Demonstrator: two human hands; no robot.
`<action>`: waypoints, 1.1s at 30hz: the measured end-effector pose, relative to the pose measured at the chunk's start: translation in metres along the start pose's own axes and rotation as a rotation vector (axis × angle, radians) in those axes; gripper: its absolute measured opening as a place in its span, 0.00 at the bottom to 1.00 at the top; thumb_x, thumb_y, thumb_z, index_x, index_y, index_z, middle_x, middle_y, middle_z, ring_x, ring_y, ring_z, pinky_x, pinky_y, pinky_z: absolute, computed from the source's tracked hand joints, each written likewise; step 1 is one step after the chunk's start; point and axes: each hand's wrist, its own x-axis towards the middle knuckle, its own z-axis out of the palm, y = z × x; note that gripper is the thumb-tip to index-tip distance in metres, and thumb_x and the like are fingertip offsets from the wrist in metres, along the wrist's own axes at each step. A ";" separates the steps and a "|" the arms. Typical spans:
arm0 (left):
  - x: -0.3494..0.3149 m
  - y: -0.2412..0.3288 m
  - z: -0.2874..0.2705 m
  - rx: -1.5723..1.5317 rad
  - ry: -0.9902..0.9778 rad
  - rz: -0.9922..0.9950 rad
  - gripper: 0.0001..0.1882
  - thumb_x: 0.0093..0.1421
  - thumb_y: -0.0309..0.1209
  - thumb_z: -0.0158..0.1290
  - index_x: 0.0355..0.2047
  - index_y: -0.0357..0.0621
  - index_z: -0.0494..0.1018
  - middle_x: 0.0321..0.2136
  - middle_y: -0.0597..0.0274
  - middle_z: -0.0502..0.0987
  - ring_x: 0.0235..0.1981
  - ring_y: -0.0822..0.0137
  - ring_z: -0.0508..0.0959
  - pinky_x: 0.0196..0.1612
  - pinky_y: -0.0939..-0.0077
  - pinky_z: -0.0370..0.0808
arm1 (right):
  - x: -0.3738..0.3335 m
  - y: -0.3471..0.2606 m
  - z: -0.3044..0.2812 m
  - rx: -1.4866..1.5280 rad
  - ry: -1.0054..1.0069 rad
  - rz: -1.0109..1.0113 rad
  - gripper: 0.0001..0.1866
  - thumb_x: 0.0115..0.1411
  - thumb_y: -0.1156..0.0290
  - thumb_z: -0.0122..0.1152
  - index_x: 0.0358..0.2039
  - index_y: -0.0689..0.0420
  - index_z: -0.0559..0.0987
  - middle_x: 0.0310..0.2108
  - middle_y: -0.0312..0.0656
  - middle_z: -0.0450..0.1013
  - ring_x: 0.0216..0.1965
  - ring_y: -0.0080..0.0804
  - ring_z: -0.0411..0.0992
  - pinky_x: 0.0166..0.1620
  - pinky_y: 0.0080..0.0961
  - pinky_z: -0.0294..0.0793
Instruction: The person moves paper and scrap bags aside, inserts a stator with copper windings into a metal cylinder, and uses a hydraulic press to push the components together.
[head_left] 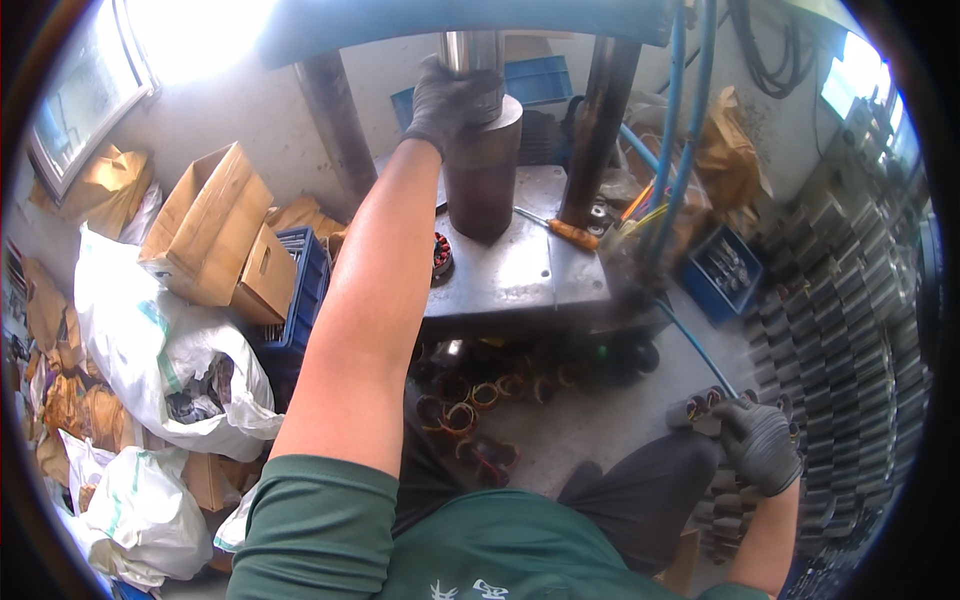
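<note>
My left hand [450,103], in a dark grey glove, reaches forward to a press. Its fingers curl at the lower end of the shiny ram [471,52], just above a thick dark metal cylinder [483,185]; what lies inside the grip is hidden. The cylinder stands upright on the steel press table [505,275]. Beside my forearm, partly covered, sits a round motor stator with red windings [442,256]. Low on the right, my gloved right hand [762,445] is closed round the end of a thin blue lever [697,343].
A screwdriver with an orange handle [574,234] lies on the table by the right press column [600,130]. Several wound stators [460,415] lie below. Stacked metal cores [830,370] line the right, near a blue bin [722,275]. White sacks [150,330] and cardboard boxes [205,225] fill the left.
</note>
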 end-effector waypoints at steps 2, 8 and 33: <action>0.001 -0.003 -0.001 -0.001 0.029 -0.014 0.38 0.44 0.42 0.75 0.51 0.33 0.74 0.41 0.49 0.83 0.41 0.59 0.85 0.48 0.67 0.82 | 0.000 0.007 -0.003 -0.039 -0.089 -0.045 0.10 0.53 0.76 0.61 0.36 0.55 0.85 0.35 0.45 0.82 0.35 0.49 0.80 0.41 0.41 0.80; -0.002 0.002 0.000 -0.020 0.029 -0.036 0.37 0.44 0.42 0.75 0.50 0.33 0.75 0.41 0.49 0.83 0.41 0.60 0.85 0.47 0.67 0.82 | 0.002 0.009 -0.001 -0.016 -0.097 -0.036 0.11 0.53 0.76 0.62 0.37 0.55 0.85 0.34 0.46 0.82 0.34 0.50 0.80 0.41 0.41 0.80; 0.006 -0.007 -0.001 -0.009 0.025 -0.087 0.40 0.42 0.39 0.78 0.50 0.31 0.72 0.42 0.46 0.83 0.42 0.59 0.85 0.49 0.68 0.82 | 0.004 0.015 -0.007 0.056 -0.068 0.053 0.12 0.56 0.75 0.60 0.40 0.56 0.85 0.31 0.50 0.81 0.35 0.51 0.80 0.41 0.41 0.79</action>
